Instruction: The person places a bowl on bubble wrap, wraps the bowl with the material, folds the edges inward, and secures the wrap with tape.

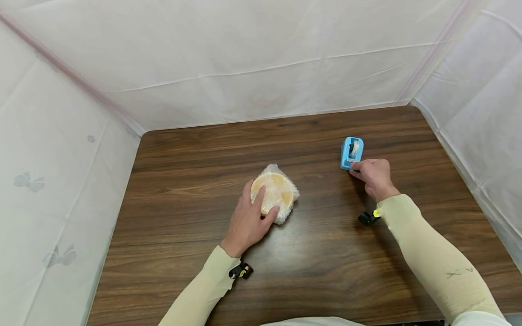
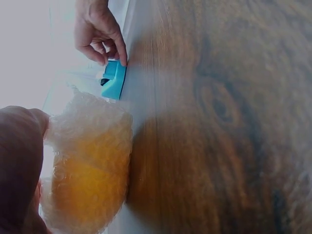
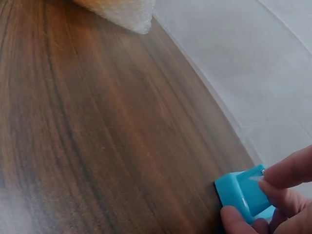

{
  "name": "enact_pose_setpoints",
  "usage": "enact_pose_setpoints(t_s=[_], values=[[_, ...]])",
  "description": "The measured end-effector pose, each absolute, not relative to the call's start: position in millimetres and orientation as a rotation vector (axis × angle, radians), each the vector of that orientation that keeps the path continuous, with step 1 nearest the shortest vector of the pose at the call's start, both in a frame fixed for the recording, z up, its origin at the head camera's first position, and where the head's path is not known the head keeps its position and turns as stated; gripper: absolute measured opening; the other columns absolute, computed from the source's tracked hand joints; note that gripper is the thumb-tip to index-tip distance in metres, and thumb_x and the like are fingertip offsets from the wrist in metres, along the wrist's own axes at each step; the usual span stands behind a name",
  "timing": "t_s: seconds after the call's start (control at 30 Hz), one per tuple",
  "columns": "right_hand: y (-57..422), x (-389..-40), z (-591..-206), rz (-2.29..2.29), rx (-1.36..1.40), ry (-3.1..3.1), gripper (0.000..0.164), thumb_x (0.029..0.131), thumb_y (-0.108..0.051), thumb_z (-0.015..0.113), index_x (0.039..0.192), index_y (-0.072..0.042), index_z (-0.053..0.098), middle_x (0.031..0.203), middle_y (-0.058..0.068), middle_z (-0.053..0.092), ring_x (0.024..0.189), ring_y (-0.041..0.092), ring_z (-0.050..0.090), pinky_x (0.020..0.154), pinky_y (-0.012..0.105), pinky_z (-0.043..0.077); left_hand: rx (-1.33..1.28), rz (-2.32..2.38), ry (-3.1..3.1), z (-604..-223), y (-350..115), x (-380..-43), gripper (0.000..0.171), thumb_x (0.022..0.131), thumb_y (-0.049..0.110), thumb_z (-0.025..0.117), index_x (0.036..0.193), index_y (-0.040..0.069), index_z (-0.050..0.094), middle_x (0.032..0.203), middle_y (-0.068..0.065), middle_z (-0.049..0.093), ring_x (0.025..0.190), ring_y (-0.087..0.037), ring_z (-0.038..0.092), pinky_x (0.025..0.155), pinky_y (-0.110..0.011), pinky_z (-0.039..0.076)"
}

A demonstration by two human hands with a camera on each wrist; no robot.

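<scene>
A round yellow-patterned object wrapped in bubble wrap (image 1: 284, 195) lies on the table, seen edge-on in the left wrist view (image 2: 92, 170). Its exact kind is blurred by the wrap. My left hand (image 1: 246, 224) rests on its near left side, fingers spread over the top and thumb along the lower edge. Further right stands a light-blue tape dispenser (image 1: 345, 154) with a roll of clear tape (image 1: 355, 148). At its near end my right hand (image 1: 375, 176) pinches the tape's end between thumb and forefinger. The other fingers curl beside the dispenser (image 3: 236, 192).
The dark wood-grain table (image 1: 183, 181) is bordered at the back by a pale hanging sheet (image 1: 253, 63). Similar sheets hang at both sides, the right one (image 1: 485, 113) meeting the table's edge. The wrapped object's corner (image 3: 139, 19) shows in the right wrist view.
</scene>
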State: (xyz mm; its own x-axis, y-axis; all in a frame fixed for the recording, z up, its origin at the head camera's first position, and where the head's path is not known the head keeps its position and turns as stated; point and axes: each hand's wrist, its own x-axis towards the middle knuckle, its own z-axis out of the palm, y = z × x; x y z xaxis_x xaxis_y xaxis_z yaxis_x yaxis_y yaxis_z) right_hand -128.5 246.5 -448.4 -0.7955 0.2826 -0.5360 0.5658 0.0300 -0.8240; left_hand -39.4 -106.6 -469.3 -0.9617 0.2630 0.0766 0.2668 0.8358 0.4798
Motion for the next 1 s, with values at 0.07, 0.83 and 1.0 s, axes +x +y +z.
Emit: enact_pose_setpoints(t_s=[0.07,0.83,1.0], values=[[247,-127,-451,-1.824,0.868,2.103,0.026,0.101,-0.01,0.064,0.119,0.006,0.074,0.159,0.018,0.044,0.121,0.015,0.058,0.111,0.034,0.05,-0.432,-0.79,-3.006,-469,-107,-39,0.069,0.103,0.052,0.057,0.155,0.008,0.047,0.165,-0.024,0.029,0.131,-0.048,0.054,0.094,-0.061,0.054],[248,-120,-459,-1.92,0.813,2.105,0.021,0.101,-0.014,0.065,0.09,-0.011,0.082,0.125,0.002,0.054,0.099,0.006,0.059,0.092,0.018,0.057,-0.443,-0.781,-3.017,-470,-105,-42,0.069,0.103,0.052,0.056,0.155,0.008,0.047,0.165,-0.024,0.028,0.132,-0.047,0.055,0.095,-0.06,0.055],[247,-119,-465,-1.923,0.791,2.143,0.029,0.1,-0.012,0.066,0.075,-0.02,0.08,0.111,-0.003,0.057,0.097,0.006,0.056,0.087,0.017,0.052,-0.444,-0.786,-3.021,-470,-105,-41,0.068,0.104,0.051,0.056,0.155,0.008,0.047,0.165,-0.025,0.028,0.133,-0.047,0.053,0.097,-0.06,0.054]])
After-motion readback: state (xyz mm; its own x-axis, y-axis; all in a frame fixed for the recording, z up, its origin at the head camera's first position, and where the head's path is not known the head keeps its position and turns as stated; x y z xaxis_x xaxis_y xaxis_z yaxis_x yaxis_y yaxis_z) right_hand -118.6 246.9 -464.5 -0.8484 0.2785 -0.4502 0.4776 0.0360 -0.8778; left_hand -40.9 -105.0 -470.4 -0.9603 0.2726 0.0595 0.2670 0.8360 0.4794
